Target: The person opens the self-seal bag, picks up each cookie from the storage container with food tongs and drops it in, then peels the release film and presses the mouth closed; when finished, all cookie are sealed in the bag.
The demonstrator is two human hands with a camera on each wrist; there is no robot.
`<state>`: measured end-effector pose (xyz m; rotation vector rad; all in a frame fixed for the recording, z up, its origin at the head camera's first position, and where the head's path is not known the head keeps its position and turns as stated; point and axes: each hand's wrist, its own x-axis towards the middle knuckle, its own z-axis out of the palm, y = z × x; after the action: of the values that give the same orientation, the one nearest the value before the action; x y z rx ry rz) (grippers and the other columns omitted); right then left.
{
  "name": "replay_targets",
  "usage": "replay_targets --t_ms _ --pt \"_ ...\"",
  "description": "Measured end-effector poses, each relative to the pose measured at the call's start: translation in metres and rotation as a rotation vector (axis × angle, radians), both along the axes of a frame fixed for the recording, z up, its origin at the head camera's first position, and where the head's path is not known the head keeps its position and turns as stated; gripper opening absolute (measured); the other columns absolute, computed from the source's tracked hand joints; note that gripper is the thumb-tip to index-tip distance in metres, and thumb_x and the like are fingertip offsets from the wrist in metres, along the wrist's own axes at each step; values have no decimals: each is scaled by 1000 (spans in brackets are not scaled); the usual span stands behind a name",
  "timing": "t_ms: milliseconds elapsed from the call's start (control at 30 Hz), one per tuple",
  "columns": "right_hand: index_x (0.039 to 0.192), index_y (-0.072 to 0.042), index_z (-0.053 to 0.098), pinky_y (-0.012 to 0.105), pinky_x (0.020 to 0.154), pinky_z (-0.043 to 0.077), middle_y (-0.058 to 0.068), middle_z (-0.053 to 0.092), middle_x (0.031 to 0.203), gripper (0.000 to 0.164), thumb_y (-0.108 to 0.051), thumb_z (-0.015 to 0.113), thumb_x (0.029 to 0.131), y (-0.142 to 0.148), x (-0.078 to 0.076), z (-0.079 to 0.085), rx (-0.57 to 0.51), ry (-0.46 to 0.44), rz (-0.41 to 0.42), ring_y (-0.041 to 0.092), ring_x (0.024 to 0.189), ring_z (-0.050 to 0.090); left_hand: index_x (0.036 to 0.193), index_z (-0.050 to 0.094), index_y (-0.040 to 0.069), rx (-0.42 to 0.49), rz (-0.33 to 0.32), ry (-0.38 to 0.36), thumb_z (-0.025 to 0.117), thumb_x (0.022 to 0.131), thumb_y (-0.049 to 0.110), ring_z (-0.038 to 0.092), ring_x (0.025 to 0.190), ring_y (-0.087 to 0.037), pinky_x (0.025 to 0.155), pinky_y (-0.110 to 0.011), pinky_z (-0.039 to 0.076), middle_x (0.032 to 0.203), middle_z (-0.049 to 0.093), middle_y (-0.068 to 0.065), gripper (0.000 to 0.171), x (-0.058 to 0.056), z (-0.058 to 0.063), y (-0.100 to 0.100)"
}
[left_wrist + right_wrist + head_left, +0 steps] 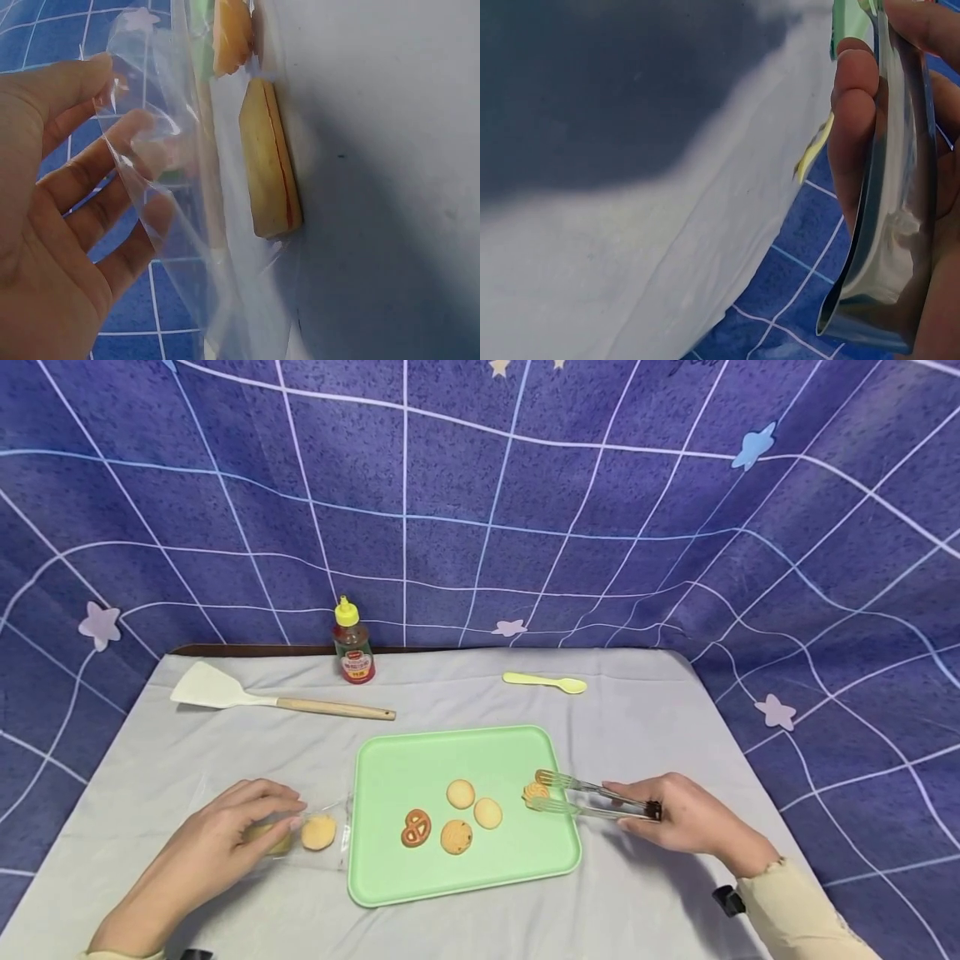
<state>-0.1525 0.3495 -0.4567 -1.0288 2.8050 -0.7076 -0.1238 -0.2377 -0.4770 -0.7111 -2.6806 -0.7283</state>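
My left hand (217, 835) pinches the clear plastic bag (187, 247) between thumb and fingertips, lifting its upper layer in the left wrist view. Inside the bag lie a round biscuit (318, 832) and a pale biscuit with a red line along its edge (268, 161). At the right, my right hand (678, 814) grips metal tongs (615, 814). Their tips straddle a swirled cookie (536, 793) on the right side of the green tray (457, 893). A pretzel-shaped cookie (416, 828), a chip-dotted cookie (456, 837) and two plain round ones (461, 793) lie mid-tray.
Behind the tray are a white spatula (213, 687) with a wooden handle, a sauce bottle (355, 652) with a yellow cap and a yellow spoon (543, 682). A blue grid-patterned curtain (450, 510) hangs along the back of the cloth-covered table (637, 718).
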Motion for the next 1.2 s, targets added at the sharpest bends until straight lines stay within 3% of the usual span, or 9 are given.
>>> replay_targets --t_ms 567,767,1200 --pt "129 -19 58 17 41 32 -18 62 86 53 -28 76 80 -24 -11 -2 17 27 -2 -7 43 35 97 71 26 15 -14 28 78 78 20 53 100 -7 86 -10 32 105 57 15 21 2 2 -3" --pt "131 -21 57 17 43 34 -13 65 95 55 -31 75 80 -22 -11 -3 21 48 -27 -5 43 37 97 70 29 20 -18 28 78 78 20 53 99 -8 85 -10 32 105 58 15 23 2 2 -3" --pt "130 -18 58 17 45 35 -14 62 86 55 -33 75 80 -14 -9 -6 30 57 -50 -5 45 38 99 68 32 30 -13 28 78 78 20 52 101 -9 86 -9 32 107 58 13 26 -1 3 -2"
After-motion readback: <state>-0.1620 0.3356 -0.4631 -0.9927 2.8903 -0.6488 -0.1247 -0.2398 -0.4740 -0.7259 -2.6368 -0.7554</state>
